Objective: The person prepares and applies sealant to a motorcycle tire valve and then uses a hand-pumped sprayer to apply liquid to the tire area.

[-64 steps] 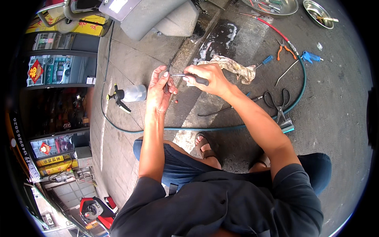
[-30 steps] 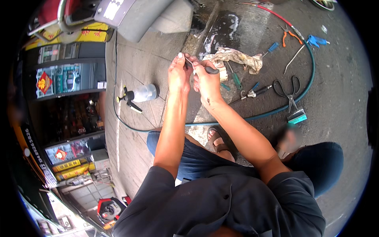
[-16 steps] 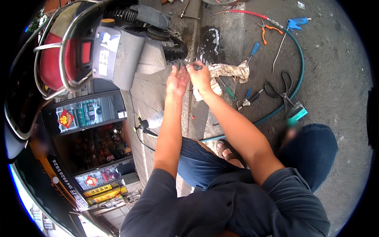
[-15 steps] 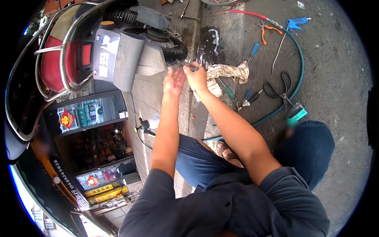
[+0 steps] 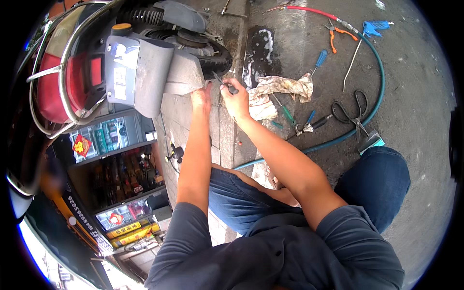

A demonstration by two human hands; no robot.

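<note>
A slim tool with a dark handle and pointed metal tip (image 5: pixel 217 76) is gripped in my right hand (image 5: pixel 235 99); its exact kind is unclear. The tip points at the black tyre (image 5: pixel 216 62) of a scooter, close to the rubber. My left hand (image 5: pixel 200 100) is up against the lower end of the grey mudguard (image 5: pixel 186 75), its thumb side toward the tyre. Most of its fingers are hidden there. Just right of my right hand, a stained rag (image 5: pixel 282 88) lies on the ground.
Right of the rag lie a blue-handled screwdriver (image 5: pixel 319 60), orange-handled pliers (image 5: pixel 333 35), black scissors (image 5: pixel 355 113) and a blue air gun (image 5: pixel 376 28). A green hose (image 5: pixel 381 87) curves around them. The scooter's licence plate (image 5: pixel 122 72) and chrome rail (image 5: pixel 64 67) stand at left.
My left hand has moved left and up to the mudguard, away from my right hand. The pointed tool now shows clearly in my right hand, which shifted slightly. The view has shifted a little.
</note>
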